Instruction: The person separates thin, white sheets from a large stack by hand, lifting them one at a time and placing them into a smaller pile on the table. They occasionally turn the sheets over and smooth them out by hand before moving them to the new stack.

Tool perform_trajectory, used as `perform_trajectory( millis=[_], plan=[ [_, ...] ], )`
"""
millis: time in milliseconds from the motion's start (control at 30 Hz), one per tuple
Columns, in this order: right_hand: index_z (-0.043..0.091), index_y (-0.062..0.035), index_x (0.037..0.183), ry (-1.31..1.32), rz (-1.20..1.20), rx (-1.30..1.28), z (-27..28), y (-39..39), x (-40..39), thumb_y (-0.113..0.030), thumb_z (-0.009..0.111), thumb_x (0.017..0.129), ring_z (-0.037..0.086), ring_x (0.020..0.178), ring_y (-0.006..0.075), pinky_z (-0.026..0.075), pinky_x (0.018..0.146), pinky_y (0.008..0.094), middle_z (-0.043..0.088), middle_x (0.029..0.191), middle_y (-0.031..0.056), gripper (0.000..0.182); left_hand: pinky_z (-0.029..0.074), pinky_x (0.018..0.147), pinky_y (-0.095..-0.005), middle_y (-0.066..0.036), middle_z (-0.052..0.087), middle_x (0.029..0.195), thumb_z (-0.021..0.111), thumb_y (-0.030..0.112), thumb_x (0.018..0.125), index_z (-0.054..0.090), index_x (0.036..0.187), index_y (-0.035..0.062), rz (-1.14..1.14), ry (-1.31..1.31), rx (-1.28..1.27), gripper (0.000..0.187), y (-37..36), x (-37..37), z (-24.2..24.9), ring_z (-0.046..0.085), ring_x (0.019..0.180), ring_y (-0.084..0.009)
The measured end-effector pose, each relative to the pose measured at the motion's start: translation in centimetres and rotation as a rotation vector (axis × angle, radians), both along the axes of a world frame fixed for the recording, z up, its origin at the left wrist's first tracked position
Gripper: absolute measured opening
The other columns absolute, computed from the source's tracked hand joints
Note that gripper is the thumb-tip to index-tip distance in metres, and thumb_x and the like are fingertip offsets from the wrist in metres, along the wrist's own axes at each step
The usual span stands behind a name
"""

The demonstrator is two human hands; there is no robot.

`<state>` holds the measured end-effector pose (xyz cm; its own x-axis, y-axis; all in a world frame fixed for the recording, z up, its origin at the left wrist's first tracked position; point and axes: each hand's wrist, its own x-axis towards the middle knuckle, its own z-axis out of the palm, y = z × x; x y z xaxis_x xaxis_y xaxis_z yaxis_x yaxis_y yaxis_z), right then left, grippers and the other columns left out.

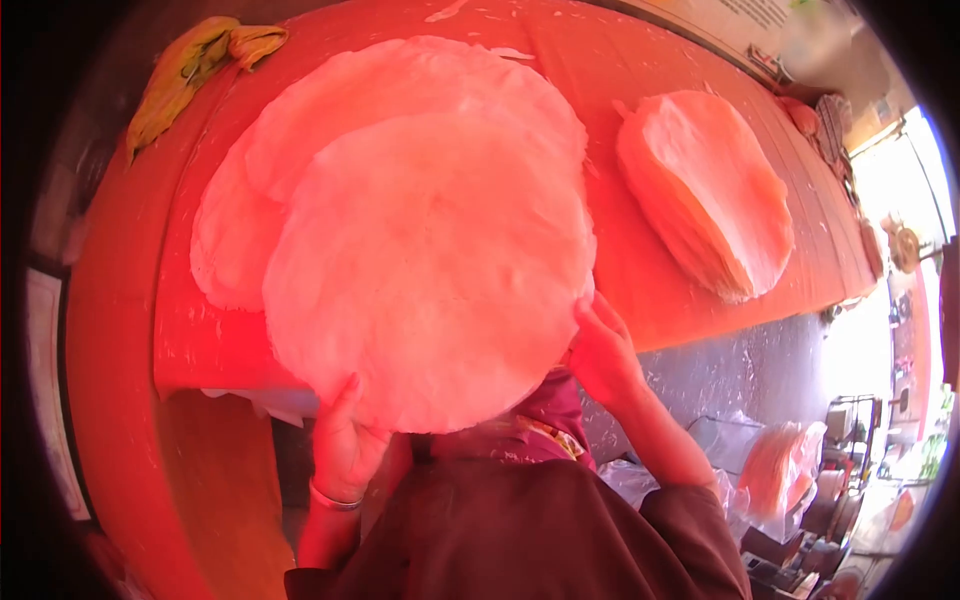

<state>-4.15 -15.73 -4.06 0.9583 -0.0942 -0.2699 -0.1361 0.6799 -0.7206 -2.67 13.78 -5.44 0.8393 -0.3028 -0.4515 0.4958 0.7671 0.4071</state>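
A large, thin, round sheet that looks like flatbread (430,270) is held up by its near edge in front of me. My left hand (348,445) grips its lower left edge, thumb on top and the other fingers mostly hidden beneath. On the lower right edge, my right hand (603,350) is closed, its fingers partly behind the rim. Similar pale sheets (235,240) lie spread out and overlapping on the table beyond. To the right rests a folded stack of flatbread sheets (710,190).
A red-looking cloth covers the table (640,300). At its far left corner lies a yellow cloth (190,75). Clear plastic bags with a stack of sheets (780,475) stand low on the right. Shelves and other goods line the right side. Strong red light tints everything.
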Motion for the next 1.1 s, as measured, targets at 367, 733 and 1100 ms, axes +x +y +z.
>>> perform_trajectory(
  millis=[367, 733, 1100],
  plan=[
    [0.016, -0.0037, 0.138, 0.053, -0.196, -0.275, -0.6, -2.8, 1.3, 0.005, 0.057, 0.08, 0.048, 0.113, 0.0205, 0.043, 0.093, 0.0328, 0.046, 0.127, 0.0124, 0.073, 0.042, 0.095, -0.0403, -0.01, 0.045, 0.131, 0.043, 0.028, 0.094, 0.037, 0.132, 0.0043, 0.031, -0.143, -0.08, 0.045, 0.6, 4.8, 1.0, 0.045, 0.118, -0.0245],
    [0.026, -0.0061, 0.139, -0.449, -0.192, -0.805, 4.0, -6.1, 6.2, 0.012, 0.047, 0.078, 0.046, 0.11, 0.0102, 0.041, 0.088, 0.025, 0.043, 0.133, 0.0081, 0.068, 0.043, 0.091, -0.0333, -0.011, 0.048, 0.124, 0.044, 0.025, 0.094, 0.039, 0.129, -0.001, -0.023, -0.347, 0.266, 0.043, -2.2, 8.4, 2.8, 0.049, 0.113, -0.0196],
    [0.027, -0.0039, 0.138, -0.663, -0.576, -0.995, 15.5, -27.8, 3.7, 0.006, 0.054, 0.081, 0.055, 0.099, 0.0136, 0.046, 0.085, 0.0244, 0.055, 0.12, 0.011, 0.063, 0.049, 0.08, -0.0271, -0.007, 0.06, 0.1, 0.053, 0.008, 0.085, 0.054, 0.104, -0.0011, -0.431, -0.593, 0.017, 0.021, -24.5, 20.7, 12.3, 0.058, 0.093, -0.0155]
  ],
)
